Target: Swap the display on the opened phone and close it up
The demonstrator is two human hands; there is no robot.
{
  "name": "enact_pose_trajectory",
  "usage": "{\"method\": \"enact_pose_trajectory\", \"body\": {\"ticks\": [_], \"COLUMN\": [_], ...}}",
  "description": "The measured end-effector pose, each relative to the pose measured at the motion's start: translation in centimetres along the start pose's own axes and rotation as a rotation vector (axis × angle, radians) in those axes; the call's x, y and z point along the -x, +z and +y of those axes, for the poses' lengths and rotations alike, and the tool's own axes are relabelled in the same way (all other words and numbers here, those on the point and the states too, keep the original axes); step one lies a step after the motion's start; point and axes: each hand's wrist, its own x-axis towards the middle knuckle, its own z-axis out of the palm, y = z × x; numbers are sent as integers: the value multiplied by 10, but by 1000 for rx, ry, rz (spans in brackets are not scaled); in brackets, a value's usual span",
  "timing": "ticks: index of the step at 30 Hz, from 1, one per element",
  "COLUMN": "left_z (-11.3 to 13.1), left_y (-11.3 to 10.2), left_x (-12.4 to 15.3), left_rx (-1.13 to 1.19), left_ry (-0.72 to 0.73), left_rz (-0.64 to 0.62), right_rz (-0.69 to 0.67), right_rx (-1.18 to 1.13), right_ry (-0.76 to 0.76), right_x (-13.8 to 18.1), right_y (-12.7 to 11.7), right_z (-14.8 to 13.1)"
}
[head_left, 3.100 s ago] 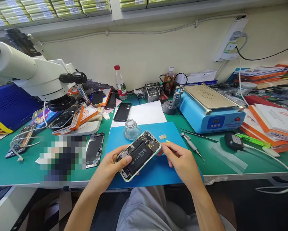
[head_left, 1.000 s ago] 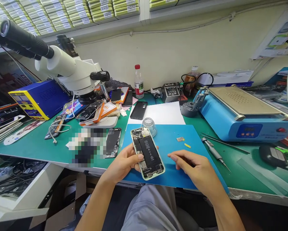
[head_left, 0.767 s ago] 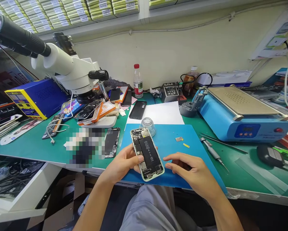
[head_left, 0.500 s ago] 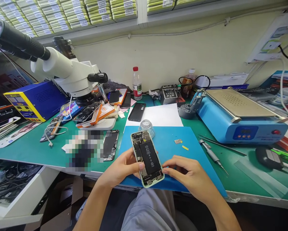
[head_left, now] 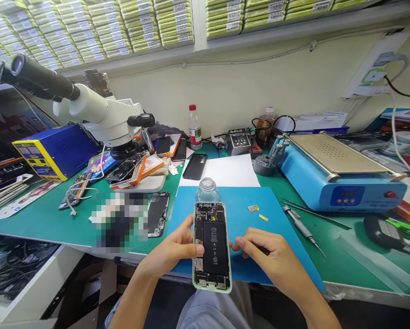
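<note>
An opened smartphone (head_left: 214,249) with a pale green frame shows its black battery and circuit boards. My left hand (head_left: 174,249) grips it by the left edge, the thumb lying over the inside and the other fingers behind. Just right of the phone is my right hand (head_left: 268,256), slightly apart from it, with fingers curled in and thumb against the forefinger; whether something small is pinched there I cannot make out. A clear glass jar (head_left: 207,189) stands beyond the phone's top end. On the blue mat (head_left: 253,196) lie a small metal plate (head_left: 253,208) and a yellow strip (head_left: 263,218).
A screwdriver (head_left: 302,226) and tweezers (head_left: 318,213) lie at the right, before a blue heating plate (head_left: 345,183). At left are a phone screen (head_left: 158,214), a microscope (head_left: 102,109) and stacked phone parts. A red-capped bottle (head_left: 195,130) stands behind. An open drawer (head_left: 37,283) is lower left.
The phone has turned more upright and sits slightly lower in view. My right hand has come away from its right edge. The whole view has tilted upward a little.
</note>
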Motion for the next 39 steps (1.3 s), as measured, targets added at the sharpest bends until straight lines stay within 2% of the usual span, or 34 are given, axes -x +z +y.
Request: {"method": "enact_pose_trajectory", "body": {"ticks": [4, 11, 16, 23, 30, 39], "left_z": [1, 6, 20, 41, 65, 43], "left_y": [0, 3, 8, 0, -2, 0], "left_x": [-2, -5, -11, -26, -45, -28], "left_rx": [2, -110, -335, -739, -1184, -1390], "left_ry": [-21, -61, -111, -229, -73, 8], "left_rz": [-4, 70, 84, 63, 16, 36], "right_rz": [82, 131, 188, 222, 247, 243], "right_rx": [-2, -10, -11, -28, -25, -17], "right_ry": [1, 13, 33, 52, 47, 69], "right_x": [2, 4, 3, 3, 2, 2], "right_y": [0, -2, -3, -4, -4, -4], "right_z": [2, 0, 8, 12, 16, 16]}}
